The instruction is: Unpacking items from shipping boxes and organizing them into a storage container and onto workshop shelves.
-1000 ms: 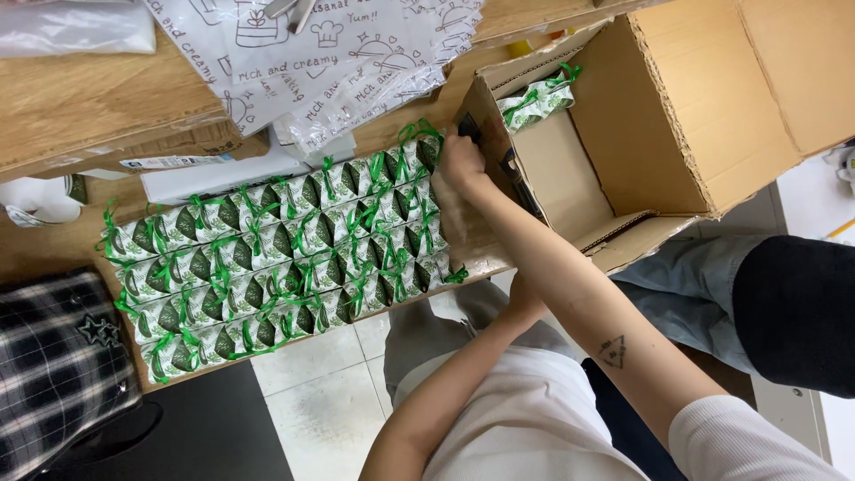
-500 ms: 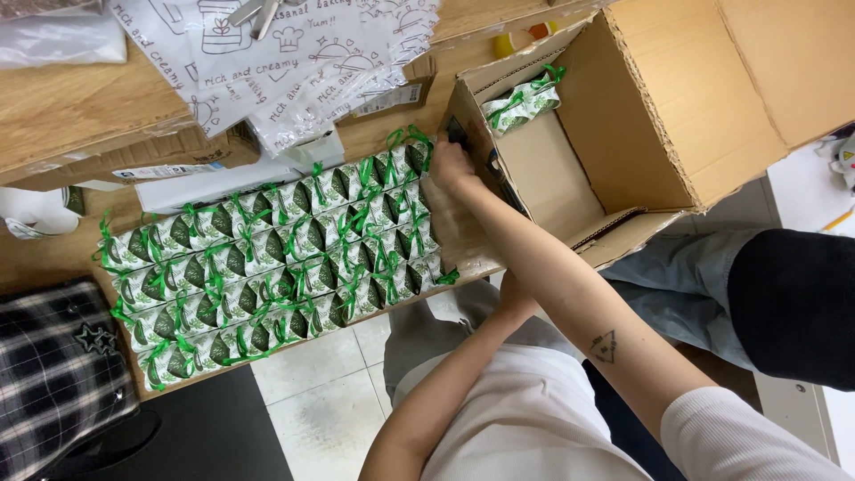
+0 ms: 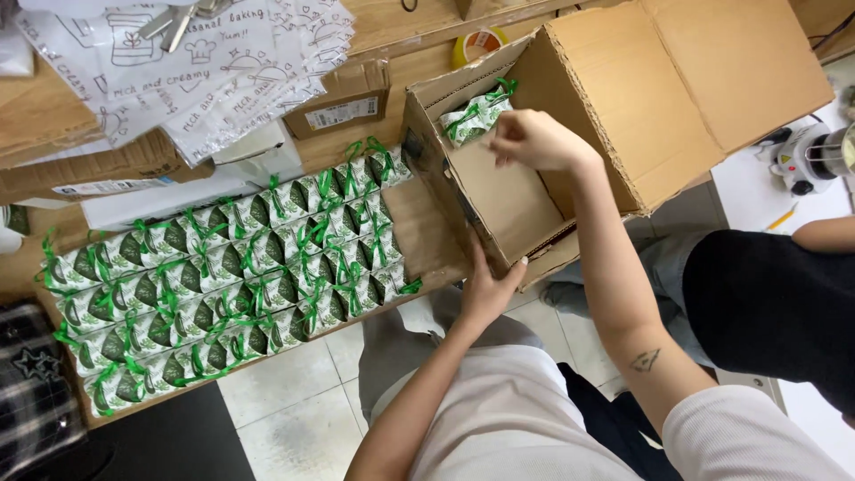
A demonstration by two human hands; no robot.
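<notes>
Judging by their look, the small green-and-white packets (image 3: 232,276) tied with green ribbon are light, thin-walled paper goods that crush easily, so each is best taken by its flat sides or lifted by the ribbon bow, with no squeeze on the corners. Most of them lie in close rows on a shallow cardboard tray (image 3: 427,233) that runs from the lower left of the frame toward the centre. One packet of the same kind (image 3: 476,114) sits alone in the upper inner corner of the open cardboard box (image 3: 677,80) at upper centre right. The right hand (image 3: 534,141) is inside the box, just right of that packet, with the fingers curled loosely and the fingertips (image 3: 500,150) near or touching the packet's edge; whether they actually pinch it cannot be told from this view. The left hand (image 3: 488,289) is below the box, at centre frame, its fingers partly spread and pressed against the box's lower outer wall and flap, bracing it without closing round it. The box looks stiff but light, so it can shift under a push. Printed paper sheets (image 3: 223,71) lie at upper left. Another person's dark sleeve (image 3: 766,303) shows at right.
</notes>
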